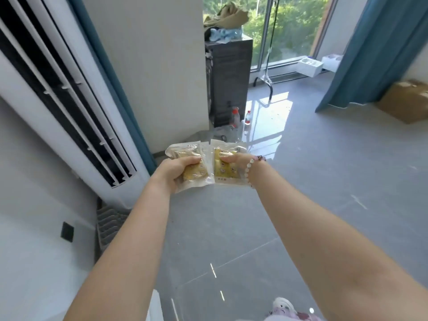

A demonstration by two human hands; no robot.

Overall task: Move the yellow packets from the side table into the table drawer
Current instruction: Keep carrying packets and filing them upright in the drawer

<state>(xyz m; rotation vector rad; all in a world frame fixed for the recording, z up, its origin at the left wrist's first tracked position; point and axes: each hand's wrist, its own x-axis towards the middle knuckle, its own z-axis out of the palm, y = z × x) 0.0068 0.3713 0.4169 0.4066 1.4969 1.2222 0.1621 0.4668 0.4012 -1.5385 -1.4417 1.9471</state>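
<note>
Background clutter, grey tiled floor (312, 186).
Tower air conditioner (69, 107) left; dark cabinet (228, 82) by the window, two bottles (235, 117) at its base; blue curtain (361, 54), cardboard box (407, 103) right.

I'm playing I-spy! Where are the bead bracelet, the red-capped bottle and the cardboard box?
bead bracelet (248, 169): head view, on a white bead.
red-capped bottle (234, 119): head view, on its body.
cardboard box (408, 99): head view, on its top face.

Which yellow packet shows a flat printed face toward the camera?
The right packet, pinched by the right hand, whose wrist wears a bead bracelet. The left packet, in the left hand, shows lumpy contents through clear wrap.
</note>
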